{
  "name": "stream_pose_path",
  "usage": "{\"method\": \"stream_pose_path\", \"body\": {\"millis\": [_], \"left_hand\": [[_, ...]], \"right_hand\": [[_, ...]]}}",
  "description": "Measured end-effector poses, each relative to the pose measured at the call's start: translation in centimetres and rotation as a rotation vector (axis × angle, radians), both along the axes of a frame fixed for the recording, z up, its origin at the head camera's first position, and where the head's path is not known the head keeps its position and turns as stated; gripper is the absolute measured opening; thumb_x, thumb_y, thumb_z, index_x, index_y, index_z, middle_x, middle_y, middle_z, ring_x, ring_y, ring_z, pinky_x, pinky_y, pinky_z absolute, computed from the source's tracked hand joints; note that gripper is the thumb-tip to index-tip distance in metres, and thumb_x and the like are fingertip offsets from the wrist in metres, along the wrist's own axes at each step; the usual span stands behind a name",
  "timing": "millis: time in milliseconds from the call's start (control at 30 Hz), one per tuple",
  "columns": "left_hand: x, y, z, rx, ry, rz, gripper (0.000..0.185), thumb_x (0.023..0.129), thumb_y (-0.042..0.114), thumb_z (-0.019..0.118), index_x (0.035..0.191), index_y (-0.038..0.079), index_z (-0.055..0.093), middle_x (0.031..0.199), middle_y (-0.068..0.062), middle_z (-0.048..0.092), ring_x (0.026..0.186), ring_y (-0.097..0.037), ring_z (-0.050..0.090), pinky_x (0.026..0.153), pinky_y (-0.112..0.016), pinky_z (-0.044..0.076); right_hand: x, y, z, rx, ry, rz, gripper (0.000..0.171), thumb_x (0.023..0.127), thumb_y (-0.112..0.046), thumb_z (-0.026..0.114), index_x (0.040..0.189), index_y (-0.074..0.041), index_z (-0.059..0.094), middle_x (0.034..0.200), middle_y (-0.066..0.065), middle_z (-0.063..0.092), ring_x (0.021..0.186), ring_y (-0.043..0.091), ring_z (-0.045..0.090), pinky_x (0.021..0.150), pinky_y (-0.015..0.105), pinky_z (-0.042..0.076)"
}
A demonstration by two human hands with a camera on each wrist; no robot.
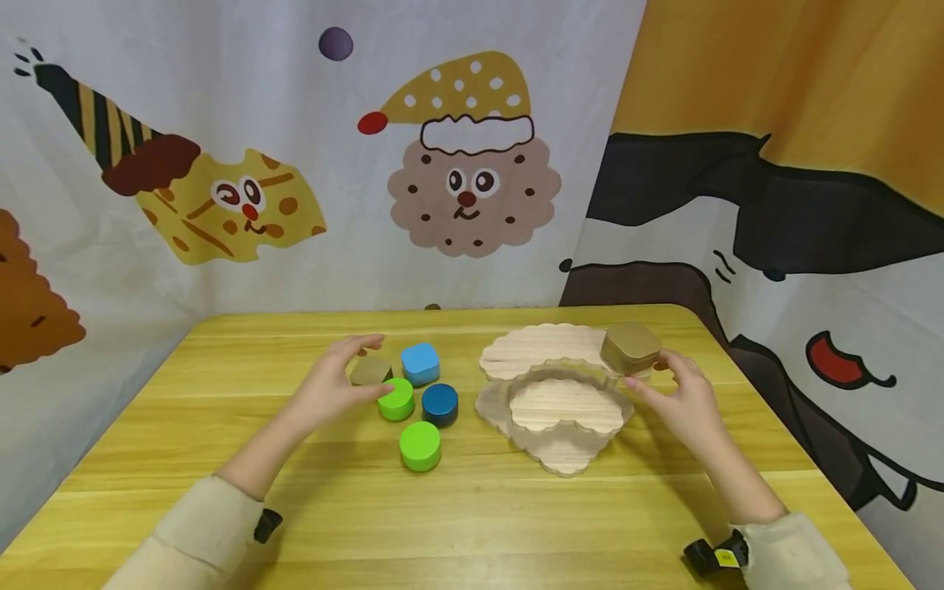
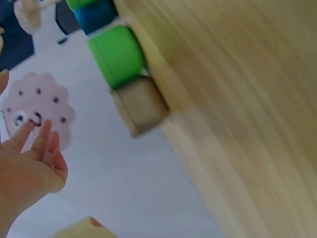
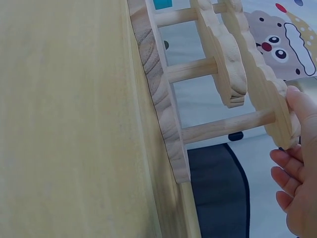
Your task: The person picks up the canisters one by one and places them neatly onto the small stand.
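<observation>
A tiered wooden stand with scalloped shelves joined by round posts stands on the table. Near the right end of its top shelf is a tan rounded block, pinched at its right side by the thumb and fingers of my right hand. My left hand reaches toward another tan block, its fingers loosely extended and apart. Its thumb overlaps a green round block in the head view. Beside these lie a light blue block, a dark blue one and a second green one.
The yellow wood-grain table carries everything. A curtain with cartoon prints hangs right behind its back edge. Dark wrist cameras sit at the left sleeve and right sleeve.
</observation>
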State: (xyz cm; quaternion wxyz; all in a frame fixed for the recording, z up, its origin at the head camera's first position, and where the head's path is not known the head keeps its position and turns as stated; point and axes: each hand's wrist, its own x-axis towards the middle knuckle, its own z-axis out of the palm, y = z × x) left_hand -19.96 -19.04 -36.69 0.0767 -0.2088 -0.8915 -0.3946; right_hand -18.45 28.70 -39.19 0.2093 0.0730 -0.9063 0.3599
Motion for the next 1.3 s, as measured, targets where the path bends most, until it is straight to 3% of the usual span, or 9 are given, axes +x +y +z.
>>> {"method": "stream_pose_path", "body": {"millis": [233, 500, 933, 1300], "left_hand": [[-2.0, -2.6, -1.5, -0.023, -0.118, -0.019, 0.078, 0.078, 0.017, 0.081, 0.143, 0.004, 0.041, 0.138, -0.017, 0.046, 0.123, -0.038, 0.04, 0.097, -0.06, 0.034], [-3.6, -4.9, -3.2, 0.001, -0.175, -0.067, 0.079, 0.078, 0.016, 0.081, 0.144, 0.0, 0.039, 0.141, -0.022, 0.042, 0.124, -0.041, 0.037, 0.098, -0.062, 0.029], [-5.1, -5.1, -4.2, -0.018, -0.257, -0.127, 0.079, 0.08, 0.015, 0.079, 0.145, -0.001, 0.036, 0.145, -0.021, 0.037, 0.127, -0.043, 0.034, 0.098, -0.064, 0.029], [-5.5, -5.1, -4.8, -0.089, -0.275, -0.149, 0.073, 0.081, 0.013, 0.078, 0.141, -0.004, 0.041, 0.136, -0.021, 0.047, 0.119, -0.041, 0.042, 0.092, -0.057, 0.038]], "right_hand": [[0.0, 0.1, 0.0, -0.01, -0.011, -0.008, 0.053, 0.083, -0.028, 0.077, 0.119, 0.005, 0.056, 0.111, 0.024, 0.053, 0.104, 0.04, 0.047, 0.085, 0.058, 0.035], [0.0, 0.0, 0.1, -0.012, -0.008, -0.014, 0.053, 0.082, -0.028, 0.078, 0.117, 0.004, 0.056, 0.11, 0.023, 0.054, 0.103, 0.039, 0.047, 0.084, 0.056, 0.035], [0.0, 0.0, -0.2, -0.016, 0.007, -0.026, 0.052, 0.08, -0.024, 0.079, 0.117, 0.005, 0.056, 0.108, 0.023, 0.055, 0.102, 0.038, 0.048, 0.083, 0.055, 0.036], [0.0, 0.0, -0.2, -0.017, 0.016, -0.028, 0.052, 0.081, -0.028, 0.078, 0.115, 0.006, 0.057, 0.108, 0.024, 0.054, 0.101, 0.04, 0.049, 0.083, 0.056, 0.036]]}}
